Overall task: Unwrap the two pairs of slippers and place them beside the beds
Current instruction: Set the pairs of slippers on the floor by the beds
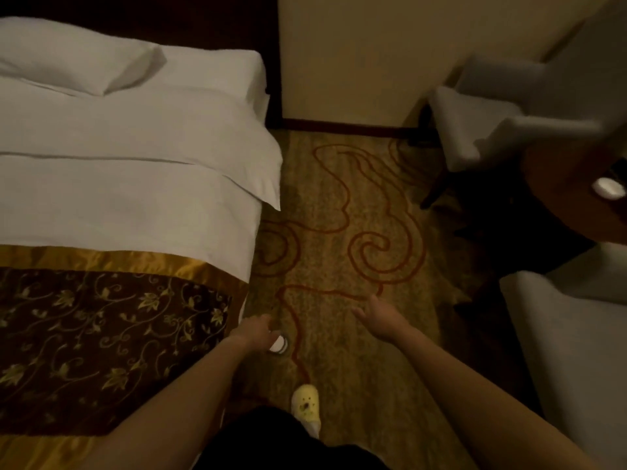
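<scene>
My left hand (pixel 256 329) reaches down beside the bed (pixel 135 184) and is closed on white slippers (pixel 279 344), which hang low over the carpet at the bed's right edge. Only a small white part of the slippers shows under the hand, so I cannot tell how many there are or whether wrapping is on them. My right hand (pixel 380 312) is held out over the carpet to the right, fingers spread, holding nothing. The bed has white linen, a pillow (pixel 81 59) and a brown and gold runner (pixel 112 337).
A patterned carpet aisle (pixel 339 215) runs between the bed and two grey armchairs (pixel 481 120) on the right. A round dark wooden table (pixel 576 201) carries a small white object (pixel 609 187). My foot in a yellow clog (pixel 306 403) stands on the carpet.
</scene>
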Action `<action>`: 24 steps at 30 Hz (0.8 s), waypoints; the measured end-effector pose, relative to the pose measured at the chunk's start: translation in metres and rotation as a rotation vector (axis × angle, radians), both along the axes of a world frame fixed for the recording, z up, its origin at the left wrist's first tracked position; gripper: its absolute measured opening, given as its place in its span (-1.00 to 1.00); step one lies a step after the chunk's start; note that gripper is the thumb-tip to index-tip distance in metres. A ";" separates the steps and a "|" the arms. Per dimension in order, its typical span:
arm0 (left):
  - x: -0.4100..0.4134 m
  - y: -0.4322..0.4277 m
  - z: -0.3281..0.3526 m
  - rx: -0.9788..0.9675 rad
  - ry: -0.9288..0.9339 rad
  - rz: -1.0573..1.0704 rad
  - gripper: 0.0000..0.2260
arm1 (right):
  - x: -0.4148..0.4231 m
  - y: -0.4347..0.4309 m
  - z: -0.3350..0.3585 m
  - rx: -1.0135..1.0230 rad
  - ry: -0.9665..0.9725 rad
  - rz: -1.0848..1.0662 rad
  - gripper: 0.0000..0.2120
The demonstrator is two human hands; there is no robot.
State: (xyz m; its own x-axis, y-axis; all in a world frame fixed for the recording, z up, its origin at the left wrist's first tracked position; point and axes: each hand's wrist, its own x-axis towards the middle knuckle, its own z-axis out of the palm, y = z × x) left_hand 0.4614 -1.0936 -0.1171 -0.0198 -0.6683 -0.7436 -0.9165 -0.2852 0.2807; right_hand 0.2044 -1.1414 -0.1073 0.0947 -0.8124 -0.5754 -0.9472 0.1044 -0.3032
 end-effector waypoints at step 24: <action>-0.053 -0.154 -0.062 -0.046 0.072 1.297 -0.68 | 0.129 -0.397 -0.055 0.029 -0.089 1.106 -0.57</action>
